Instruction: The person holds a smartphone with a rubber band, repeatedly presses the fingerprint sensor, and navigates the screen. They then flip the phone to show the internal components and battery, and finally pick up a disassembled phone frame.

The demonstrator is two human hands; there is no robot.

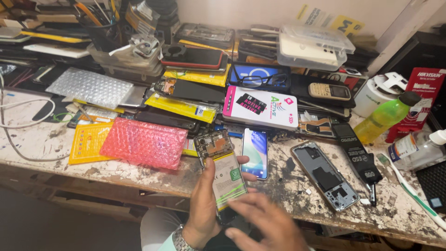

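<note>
A scarred, paint-flecked worktop (297, 186) fills the view, crowded with phone parts and packaging. The landmark is an opened phone (222, 167), back cover off, its battery and circuit board showing, held upright above the worktop's near edge, low and centre. The left hand (202, 204) has its grip closed around the lower half of that opened phone, thumb on its right edge; a metal watch sits on the wrist. The right hand (265, 223), blurred, hovers just below and right of the opened phone with fingers spread, its grip released and holding nothing. Left of the opened phone lies a pink bubble-wrap pouch (144, 143), and beyond that a yellow packet (88, 142). Behind the opened phone rests a white box (260, 107) with a pink edge. Far right of it a green bottle (385, 118) lies tilted. Right of the opened phone lies an empty phone frame (325, 174), and past it a black battery (355, 151). Just right of the opened phone, a lit phone (255, 152) lies face up.
</note>
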